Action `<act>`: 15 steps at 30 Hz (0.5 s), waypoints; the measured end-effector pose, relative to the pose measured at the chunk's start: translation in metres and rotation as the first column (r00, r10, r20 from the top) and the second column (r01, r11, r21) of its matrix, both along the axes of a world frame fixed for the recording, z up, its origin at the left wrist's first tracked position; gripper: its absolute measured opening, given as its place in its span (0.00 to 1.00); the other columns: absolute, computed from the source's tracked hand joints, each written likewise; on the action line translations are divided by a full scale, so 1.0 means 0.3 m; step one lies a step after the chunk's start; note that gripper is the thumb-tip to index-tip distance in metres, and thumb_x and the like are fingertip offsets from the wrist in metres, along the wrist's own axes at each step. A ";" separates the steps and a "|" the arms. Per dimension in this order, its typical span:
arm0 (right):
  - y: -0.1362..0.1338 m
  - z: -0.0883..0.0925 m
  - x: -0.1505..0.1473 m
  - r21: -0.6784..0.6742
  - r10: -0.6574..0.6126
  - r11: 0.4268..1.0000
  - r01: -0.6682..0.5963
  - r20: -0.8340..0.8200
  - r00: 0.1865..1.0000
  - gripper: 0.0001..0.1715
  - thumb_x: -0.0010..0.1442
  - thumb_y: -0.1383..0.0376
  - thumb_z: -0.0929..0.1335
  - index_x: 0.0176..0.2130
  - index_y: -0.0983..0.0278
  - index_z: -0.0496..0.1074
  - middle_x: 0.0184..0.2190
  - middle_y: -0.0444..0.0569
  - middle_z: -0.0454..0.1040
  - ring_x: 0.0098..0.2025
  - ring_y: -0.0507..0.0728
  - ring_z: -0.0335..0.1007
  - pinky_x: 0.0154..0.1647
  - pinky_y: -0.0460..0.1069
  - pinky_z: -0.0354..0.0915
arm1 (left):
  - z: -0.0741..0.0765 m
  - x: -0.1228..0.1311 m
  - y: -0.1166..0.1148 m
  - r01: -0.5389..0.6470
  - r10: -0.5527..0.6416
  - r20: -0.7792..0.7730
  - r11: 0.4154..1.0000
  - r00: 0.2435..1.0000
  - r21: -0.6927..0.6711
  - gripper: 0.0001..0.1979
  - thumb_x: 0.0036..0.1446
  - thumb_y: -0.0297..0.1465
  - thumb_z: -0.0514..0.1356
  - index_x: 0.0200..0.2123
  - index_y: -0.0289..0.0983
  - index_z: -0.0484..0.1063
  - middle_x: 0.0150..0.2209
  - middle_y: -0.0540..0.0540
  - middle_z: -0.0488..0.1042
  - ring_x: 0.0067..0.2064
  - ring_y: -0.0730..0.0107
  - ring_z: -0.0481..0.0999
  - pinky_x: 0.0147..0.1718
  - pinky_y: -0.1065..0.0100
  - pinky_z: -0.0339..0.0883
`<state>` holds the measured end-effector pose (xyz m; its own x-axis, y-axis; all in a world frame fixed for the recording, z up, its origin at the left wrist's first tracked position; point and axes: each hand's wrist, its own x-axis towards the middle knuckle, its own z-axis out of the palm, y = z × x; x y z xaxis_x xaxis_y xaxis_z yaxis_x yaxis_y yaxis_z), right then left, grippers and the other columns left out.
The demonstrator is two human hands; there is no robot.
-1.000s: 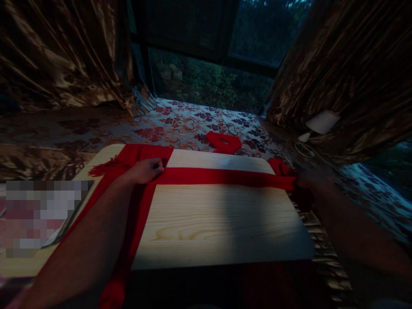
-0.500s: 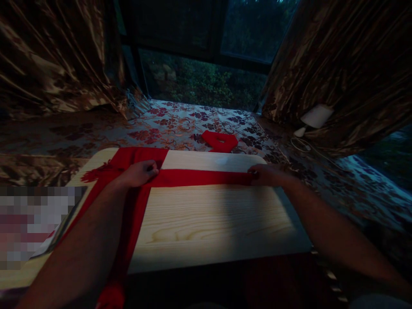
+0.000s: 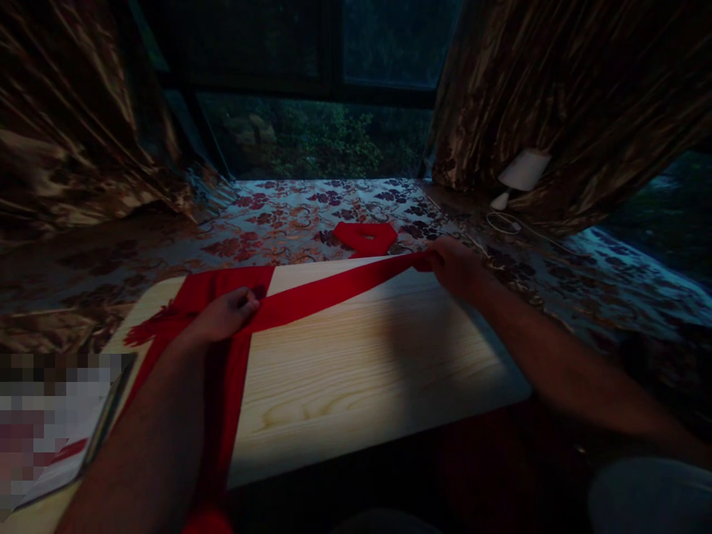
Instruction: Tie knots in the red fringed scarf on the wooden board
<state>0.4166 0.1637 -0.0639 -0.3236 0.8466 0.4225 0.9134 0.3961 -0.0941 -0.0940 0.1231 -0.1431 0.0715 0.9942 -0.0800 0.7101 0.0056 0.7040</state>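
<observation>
The left hand pinches the red strip; the right hand, grasping it, has reached the tabletop's far edge.

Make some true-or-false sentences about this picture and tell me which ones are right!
1. The right hand grips a long red cloth strip. True.
2. The left hand touches the lampshade. False: it is at the red strip.
3. The pale wooden tabletop is round. False: it has straight edges and rounded corners.
4. A small lamp with a white shade is near the shiny brown curtain. True.
5. The strip runs slantwise between the two hands. True.
</observation>
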 end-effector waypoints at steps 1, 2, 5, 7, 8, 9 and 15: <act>-0.012 -0.005 -0.001 -0.081 0.069 0.995 -0.064 0.062 0.996 0.09 0.63 0.67 0.64 0.37 0.63 0.75 0.39 0.54 0.76 0.42 0.59 0.71 0.42 0.50 0.61 | 0.003 0.000 -0.001 0.005 -0.005 -0.003 1.000 1.000 0.004 0.23 0.50 0.54 0.57 0.30 0.39 0.66 0.24 0.52 0.67 0.28 0.69 0.64 0.28 0.70 0.57; -0.023 -0.013 0.001 -0.204 0.152 0.971 -0.124 0.127 0.980 0.07 0.61 0.67 0.65 0.35 0.63 0.75 0.39 0.53 0.77 0.41 0.59 0.71 0.41 0.50 0.61 | 0.006 0.001 -0.003 0.014 -0.014 -0.009 1.000 1.000 0.013 0.23 0.50 0.54 0.57 0.30 0.38 0.66 0.24 0.52 0.67 0.28 0.69 0.65 0.28 0.69 0.58; -0.047 -0.041 0.014 -0.538 0.310 0.830 -0.146 0.228 0.923 0.04 0.54 0.68 0.69 0.33 0.62 0.75 0.36 0.49 0.78 0.38 0.57 0.72 0.36 0.48 0.60 | 0.014 0.002 -0.006 0.027 -0.026 -0.016 0.999 1.000 0.027 0.24 0.50 0.54 0.57 0.30 0.38 0.66 0.25 0.51 0.67 0.29 0.69 0.65 0.29 0.69 0.59; -0.057 -0.055 0.022 -0.620 0.292 0.779 -0.098 0.221 0.930 0.07 0.51 0.66 0.71 0.35 0.62 0.75 0.35 0.48 0.79 0.36 0.56 0.72 0.33 0.47 0.59 | 0.013 -0.001 -0.005 0.031 -0.031 -0.018 0.999 0.999 0.029 0.24 0.50 0.54 0.57 0.30 0.38 0.67 0.25 0.51 0.68 0.29 0.69 0.65 0.29 0.69 0.59; -0.061 -0.059 0.024 -0.639 0.272 0.765 -0.077 0.212 0.939 0.10 0.51 0.64 0.72 0.37 0.61 0.75 0.35 0.47 0.79 0.35 0.56 0.73 0.32 0.47 0.58 | 0.011 -0.003 -0.003 0.039 -0.038 -0.017 0.999 0.999 0.030 0.24 0.49 0.54 0.58 0.30 0.38 0.68 0.25 0.51 0.69 0.29 0.69 0.66 0.29 0.69 0.59; -0.065 -0.061 0.024 -0.652 0.256 0.756 -0.065 0.202 0.945 0.13 0.51 0.63 0.73 0.39 0.61 0.76 0.35 0.46 0.79 0.35 0.56 0.73 0.31 0.47 0.58 | 0.008 -0.005 -0.002 0.048 -0.048 -0.014 0.998 0.999 0.029 0.24 0.49 0.54 0.59 0.30 0.38 0.68 0.26 0.51 0.69 0.30 0.68 0.66 0.30 0.69 0.60; -0.066 -0.040 0.042 -0.642 0.242 0.763 -0.079 0.169 0.955 0.06 0.52 0.63 0.71 0.33 0.62 0.73 0.31 0.45 0.77 0.33 0.54 0.70 0.31 0.47 0.55 | 0.000 -0.013 0.003 0.094 -0.094 -0.009 0.995 0.996 -0.027 0.25 0.47 0.55 0.62 0.32 0.37 0.73 0.28 0.49 0.73 0.32 0.66 0.70 0.32 0.69 0.61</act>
